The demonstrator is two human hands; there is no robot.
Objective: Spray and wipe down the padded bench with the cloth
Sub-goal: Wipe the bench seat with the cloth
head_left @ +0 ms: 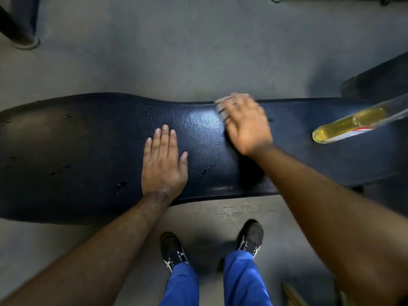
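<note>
A dark blue padded bench (88, 155) runs across the view from left to right, with wet droplets and a shiny damp patch near its middle. My left hand (163, 164) lies flat on the padding, fingers spread, holding nothing. My right hand (245, 122) presses a light cloth (220, 107) onto the bench near its far edge; the hand is blurred and only a corner of the cloth shows under the fingers. A clear spray bottle (348, 124) with yellow liquid lies on its side on the bench at the right.
Grey floor surrounds the bench. A dark post with a round base (24, 40) stands at the far left. Dark equipment (379, 80) sits at the right behind the bench. My two shoes (174, 250) and blue trouser legs are on the near side.
</note>
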